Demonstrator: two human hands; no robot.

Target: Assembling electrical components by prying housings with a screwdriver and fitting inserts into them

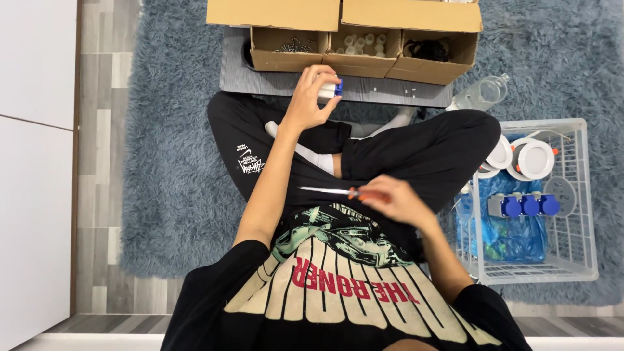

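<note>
One shaggy blue-grey rug (175, 195) covers most of the floor, with grey wood-look planks (97, 162) showing along its left edge and a white cabinet front (36, 162) beyond them. The person sits cross-legged on the rug in black trousers. Ahead of the knees lies a flat grey board (260, 81), and on it stand three open cardboard boxes (364, 62), side by side: the left one holds metal screws, the middle one small white parts, the right one something dark. A clear plastic bottle (484, 94) lies just right of the board. Beside the right knee sits a white wire basket (572, 195) holding round white fittings, a blue plastic bag and grey sockets with blue caps.

The left hand (312, 97) is raised in front of the boxes, fingers curled firmly around a small white-and-blue part (330, 90). The right hand (393, 200), blurred, sits low over the lap, closed on the orange handle of a screwdriver (335, 191) whose shaft points left, well apart from the part.
</note>
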